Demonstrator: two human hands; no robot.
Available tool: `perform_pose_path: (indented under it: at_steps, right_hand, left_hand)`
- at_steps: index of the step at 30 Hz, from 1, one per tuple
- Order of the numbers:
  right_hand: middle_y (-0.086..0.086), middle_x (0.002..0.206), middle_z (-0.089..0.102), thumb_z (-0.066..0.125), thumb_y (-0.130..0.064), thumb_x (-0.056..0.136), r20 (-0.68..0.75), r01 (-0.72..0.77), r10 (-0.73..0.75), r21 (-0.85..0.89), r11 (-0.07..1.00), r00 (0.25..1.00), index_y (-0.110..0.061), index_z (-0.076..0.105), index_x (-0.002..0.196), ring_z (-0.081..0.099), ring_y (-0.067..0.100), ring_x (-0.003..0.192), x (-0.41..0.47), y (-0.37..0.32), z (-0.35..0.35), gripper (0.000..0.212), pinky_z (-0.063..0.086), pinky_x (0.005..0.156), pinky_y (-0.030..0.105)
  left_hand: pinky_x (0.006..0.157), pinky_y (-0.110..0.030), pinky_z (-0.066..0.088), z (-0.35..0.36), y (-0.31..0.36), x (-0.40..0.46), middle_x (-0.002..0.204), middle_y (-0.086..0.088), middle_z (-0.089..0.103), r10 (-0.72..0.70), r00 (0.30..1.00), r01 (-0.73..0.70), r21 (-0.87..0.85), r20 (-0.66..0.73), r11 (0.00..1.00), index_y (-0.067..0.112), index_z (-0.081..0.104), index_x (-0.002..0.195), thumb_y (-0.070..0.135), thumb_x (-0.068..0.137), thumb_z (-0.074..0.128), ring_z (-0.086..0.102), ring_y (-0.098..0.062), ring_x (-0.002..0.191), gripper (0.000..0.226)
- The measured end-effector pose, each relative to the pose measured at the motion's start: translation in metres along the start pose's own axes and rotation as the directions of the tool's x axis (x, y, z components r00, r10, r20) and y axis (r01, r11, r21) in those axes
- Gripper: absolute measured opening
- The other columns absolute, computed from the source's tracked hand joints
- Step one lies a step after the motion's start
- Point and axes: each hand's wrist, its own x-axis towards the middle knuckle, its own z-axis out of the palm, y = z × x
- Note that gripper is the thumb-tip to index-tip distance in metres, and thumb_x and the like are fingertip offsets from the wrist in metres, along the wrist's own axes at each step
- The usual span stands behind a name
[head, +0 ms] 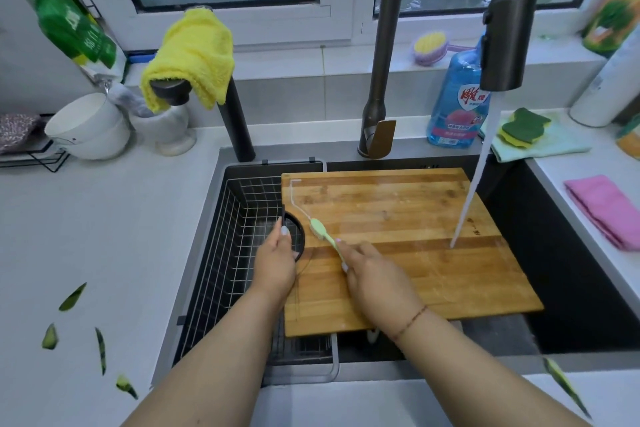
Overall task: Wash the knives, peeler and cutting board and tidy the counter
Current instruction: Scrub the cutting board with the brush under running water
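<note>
A wooden cutting board (408,239) lies tilted across the dark sink (554,253), and water from the faucet head (507,35) strikes its right side. My left hand (275,263) grips the board's left edge at the black round handle hole. My right hand (377,282) holds a small green brush (322,232), whose head presses on the board beside that hole. No knives or peeler are visible.
A wire basket (239,253) sits in the sink's left part. Green vegetable peels (72,296) litter the left counter and front edge. Bowls (88,128), a yellow cloth (194,55), blue detergent bottle (457,97), green sponge (524,128) and pink cloth (606,210) surround the sink.
</note>
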Motion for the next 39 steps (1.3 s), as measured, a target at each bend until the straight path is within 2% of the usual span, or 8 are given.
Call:
perform_pose_path:
  at_steps: [5, 14, 18, 21, 26, 30, 35, 39]
  right_hand:
    - [0.001, 0.121, 0.047, 0.031, -0.022, 0.101, -0.021, -0.01, 0.01, -0.019, 1.0, 1.0, -0.026, 0.028, 0.148, 0.046, 0.015, 0.078, 0.021, -0.007, -0.008, 0.047, 0.046, 0.071, 0.03]
    - [-0.006, 0.118, 0.048, 0.032, -0.029, 0.101, -0.001, 0.066, -0.066, -0.006, 0.998, 0.998, -0.031, 0.028, 0.147, 0.057, 0.015, 0.08, -0.033, -0.005, 0.003, 0.046, 0.054, 0.07, 0.031]
    - [-0.006, 0.115, 0.048, 0.033, -0.028, 0.1, 0.019, 0.046, -0.047, 0.034, 0.998, 0.999, -0.031, 0.028, 0.148, 0.051, 0.012, 0.075, -0.039, -0.007, 0.002, 0.048, 0.048, 0.061, 0.024]
    - [-0.005, 0.114, 0.049, 0.033, -0.025, 0.1, 0.083, 0.155, -0.159, 0.055, 0.986, 0.984, -0.033, 0.026, 0.148, 0.053, 0.015, 0.082, -0.067, -0.023, 0.009, 0.049, 0.051, 0.071, 0.03]
    - [-0.003, 0.113, 0.048, 0.034, -0.024, 0.099, 0.061, 0.157, -0.157, 0.002, 0.988, 0.986, -0.033, 0.028, 0.147, 0.053, 0.02, 0.082, -0.046, -0.015, 0.006, 0.049, 0.051, 0.072, 0.035]
    - [0.001, 0.111, 0.05, 0.025, -0.026, 0.096, 0.154, 0.269, -0.264, -0.017, 0.963, 0.952, -0.033, 0.028, 0.148, 0.054, 0.026, 0.083, -0.075, -0.007, 0.007, 0.053, 0.039, 0.06, 0.03]
    - [-0.002, 0.102, 0.048, 0.034, -0.024, 0.098, 0.088, 0.262, -0.26, -0.022, 0.965, 0.962, -0.035, 0.03, 0.146, 0.047, 0.019, 0.076, -0.06, 0.001, 0.002, 0.05, 0.042, 0.062, 0.029]
    - [-0.003, 0.102, 0.05, 0.039, -0.024, 0.096, 0.125, 0.332, -0.331, 0.009, 0.943, 0.935, -0.038, 0.034, 0.144, 0.051, 0.019, 0.078, -0.066, 0.004, 0.001, 0.051, 0.039, 0.06, 0.026]
  left_hand:
    - [0.065, -0.03, 0.05, -0.001, 0.002, -0.003, 0.08, -0.001, 0.061, -0.008, 1.0, 0.009, -0.046, 0.018, 0.999, 0.031, 0.033, 0.148, 0.033, 0.104, 0.032, 0.06, -0.014, 0.071, 0.043]
    - [0.061, -0.033, 0.051, -0.005, -0.005, 0.005, 0.061, 0.0, 0.048, -0.058, 0.996, 0.07, -0.18, 0.073, 0.981, 0.033, 0.04, 0.144, 0.032, 0.103, 0.039, 0.055, -0.011, 0.052, 0.041]
    - [0.066, -0.039, 0.055, -0.007, -0.004, 0.005, 0.061, -0.002, 0.049, -0.069, 0.991, 0.095, -0.233, 0.114, 0.968, 0.034, 0.042, 0.143, 0.031, 0.102, 0.041, 0.057, -0.014, 0.053, 0.041]
    - [0.069, -0.039, 0.053, -0.008, -0.006, 0.008, 0.061, -0.001, 0.049, -0.058, 0.993, 0.081, -0.237, 0.104, 0.968, 0.031, 0.041, 0.143, 0.029, 0.102, 0.043, 0.056, -0.013, 0.054, 0.041]
    - [0.077, -0.049, 0.055, -0.01, -0.01, 0.012, 0.088, -0.014, 0.058, -0.094, 0.986, 0.128, -0.259, 0.138, 0.957, 0.032, 0.042, 0.143, 0.032, 0.101, 0.044, 0.062, -0.027, 0.075, 0.043]
    - [0.059, -0.035, 0.056, -0.009, -0.009, 0.011, 0.061, -0.003, 0.05, -0.08, 0.987, 0.113, -0.244, 0.139, 0.963, 0.031, 0.043, 0.141, 0.029, 0.103, 0.04, 0.06, -0.015, 0.051, 0.038]
    - [0.069, -0.042, 0.058, -0.01, -0.014, 0.016, 0.082, -0.012, 0.052, -0.124, 0.982, 0.158, -0.266, 0.139, 0.951, 0.032, 0.046, 0.141, 0.032, 0.101, 0.045, 0.06, -0.025, 0.073, 0.04]
    - [0.067, -0.039, 0.055, -0.01, -0.012, 0.015, 0.073, -0.009, 0.053, -0.099, 0.985, 0.133, -0.254, 0.141, 0.958, 0.033, 0.046, 0.14, 0.029, 0.102, 0.042, 0.059, -0.021, 0.065, 0.038]
